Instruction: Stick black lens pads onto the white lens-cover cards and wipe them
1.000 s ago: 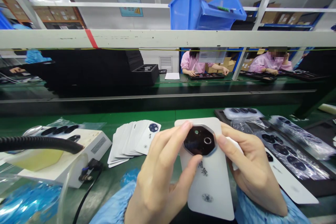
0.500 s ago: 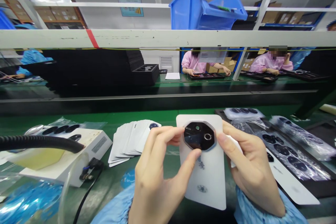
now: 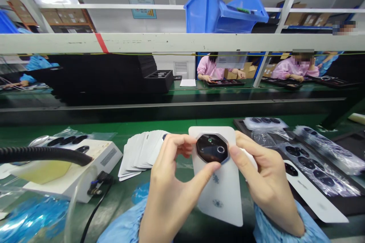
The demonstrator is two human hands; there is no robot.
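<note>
A white phone back cover (image 3: 219, 193) stands upright before me, with a black octagonal camera lens cover (image 3: 207, 152) on its upper part. My left hand (image 3: 176, 182) grips the lens cover, fingertips at its left side and thumb along its lower edge. On the right, my right hand (image 3: 265, 176) pinches the back cover's edge, thumb beside the lens cover. Something white (image 3: 251, 157) is also tucked in that hand; I cannot make out what it is. A fanned stack of white back covers (image 3: 139, 155) lies to the left. Another back cover (image 3: 316, 193) lies at the right.
A white box-shaped device (image 3: 99, 155) with a black corrugated hose (image 3: 42, 154) stands left, near blue film (image 3: 34, 216). Black trays on the right bear bagged lens covers (image 3: 310, 163). A white beam (image 3: 159, 43) crosses ahead; people in pink work beyond it.
The held back cover and both hands have shifted slightly left. My left thumb still lies at the lens cover's lower edge. Across the bench, a person's arm has drawn in.
</note>
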